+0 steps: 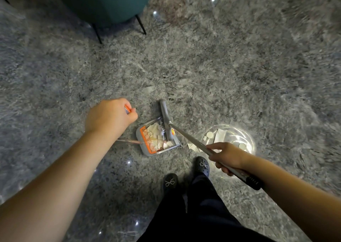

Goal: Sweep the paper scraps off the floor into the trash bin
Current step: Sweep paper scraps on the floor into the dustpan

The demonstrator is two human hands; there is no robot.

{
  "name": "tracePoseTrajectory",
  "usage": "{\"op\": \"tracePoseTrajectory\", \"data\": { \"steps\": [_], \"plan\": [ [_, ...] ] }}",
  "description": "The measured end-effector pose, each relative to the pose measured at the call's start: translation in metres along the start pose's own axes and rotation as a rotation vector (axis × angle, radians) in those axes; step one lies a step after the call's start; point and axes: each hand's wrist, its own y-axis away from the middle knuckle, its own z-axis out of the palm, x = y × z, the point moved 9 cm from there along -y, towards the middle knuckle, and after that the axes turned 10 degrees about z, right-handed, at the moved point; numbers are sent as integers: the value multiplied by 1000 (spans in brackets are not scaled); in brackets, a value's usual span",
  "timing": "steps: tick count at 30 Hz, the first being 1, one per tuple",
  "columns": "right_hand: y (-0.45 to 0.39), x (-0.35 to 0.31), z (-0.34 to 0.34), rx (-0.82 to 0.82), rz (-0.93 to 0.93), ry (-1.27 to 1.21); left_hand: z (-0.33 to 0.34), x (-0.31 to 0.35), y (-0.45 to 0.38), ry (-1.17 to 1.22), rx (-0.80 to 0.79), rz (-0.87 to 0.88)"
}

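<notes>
- On the grey floor (pixel 239 61), in front of the feet: white scraps (pixel 156 134) heaped inside the dustpan (pixel 145 150), which lies flat with an orange band along its left inner side.
- A few more scraps still on the floor, just right of the pan's open edge, around (pixel 191 146) and under the broom pole.
- Broom (pixel 164 115) with grey head upright over the right part of the pan, bristle end down among the scraps; pole slanted from the head down-right to the right hand.
- Right hand (pixel 227 158) wrapped around the metal pole, fingers curled under, thumb on top; black end grip of the pole visible behind the wrist.
- Left hand (pixel 110 116) closed in a fist on the orange top of the pan's long handle; thin handle rod visible below the wrist, joined to the pan's left edge.
- Bin (pixel 248 136), clear and round, right of the pan and beyond the right hand, with some round and square white pieces inside; strong glare on its rim.
- Two dark shoes (pixel 203 165) with small bows, below the pan, and dark trousers under them.
- Teal seat (pixel 103 2) on thin black legs at the top left, well apart from the pan.
- Small bright light spots scattered on the glossy floor.
</notes>
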Motion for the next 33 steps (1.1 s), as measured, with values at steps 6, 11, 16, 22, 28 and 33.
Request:
{"op": "tracePoseTrajectory", "data": {
  "steps": [6, 11, 16, 22, 28, 33],
  "plan": [
    [-1, -5, -15, 95, 8, 42, 4, -1, 0, -12, -42, -21],
    [-24, -15, -12, 117, 48, 67, 6, 4, 0, -18, -22, 6],
    [-33, -16, 14, 6, 64, 22, 6, 9, 3, -32, -4, 29],
    [-10, -6, 25, 35, 11, 80, 7, 10, 10, -8, 5, 49],
    [19, 12, 15, 71, -13, -50, 6, 2, 13, 24, -18, 41],
    [36, 36, 8, 146, -12, -81, 8, 3, 16, -13, -127, 123]
  ]
}}
